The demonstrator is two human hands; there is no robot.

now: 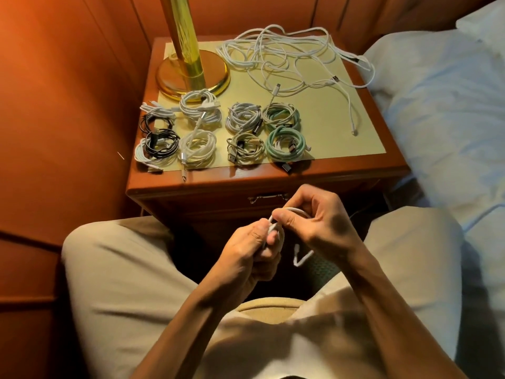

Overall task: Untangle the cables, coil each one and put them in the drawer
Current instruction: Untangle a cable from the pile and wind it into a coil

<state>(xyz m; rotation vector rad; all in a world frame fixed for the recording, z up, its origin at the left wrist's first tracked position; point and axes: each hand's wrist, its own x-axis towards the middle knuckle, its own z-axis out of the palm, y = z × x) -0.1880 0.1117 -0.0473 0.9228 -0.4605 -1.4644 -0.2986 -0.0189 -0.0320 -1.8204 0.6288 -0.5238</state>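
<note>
Below the nightstand's front edge, over my lap, both hands hold one white cable [276, 231]. My left hand [250, 254] grips its gathered loops. My right hand [314, 220] pinches a strand arching over the top, and a loose end [300, 259] dangles beneath. On the nightstand top [336, 138], several coiled cables lie in two rows: black and white ones [159, 143] at the left, white coils [200, 108], grey ones [243, 117] and green ones [284, 144]. A tangle of white cables [289, 56] spreads over the back right. The drawer, with its metal handle [267, 198], is closed.
A brass lamp base [192, 75] stands at the back left of the nightstand. An orange padded wall [68, 105] runs along the left. A bed with pale sheets [442, 119] lies close on the right. My knees flank the drawer front.
</note>
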